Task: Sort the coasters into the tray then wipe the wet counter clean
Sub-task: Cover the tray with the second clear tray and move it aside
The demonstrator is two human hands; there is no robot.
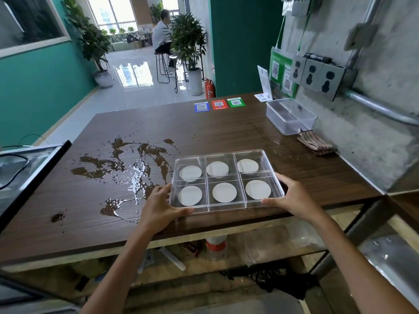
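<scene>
From where I watch, the far left shows a dark-framed glass panel (27, 173) cut off by the edge, with a black cable on it; I cannot tell what it belongs to. Next, across the left half of the dark wooden table (226, 130), lies a brown spill (127, 164) with glossy wet streaks; the glare makes its true extent hard to judge.

My left hand (158, 207) grips the near left corner of the clear six-compartment tray (263, 152), thumb along the front rim, fingers up its left side. Each compartment holds one round white coaster (190, 195); the back-middle one may be a stack, though the clear walls blur it. The tray sits near the table's front edge, just right of the spill. My right hand (292, 198) holds the near right corner the same way.

Further right, a striped folded cloth (316, 143) lies by the wall, behind it an open clear plastic container (290, 116). Items on the shelf below are mostly hidden by the tabletop.
</scene>
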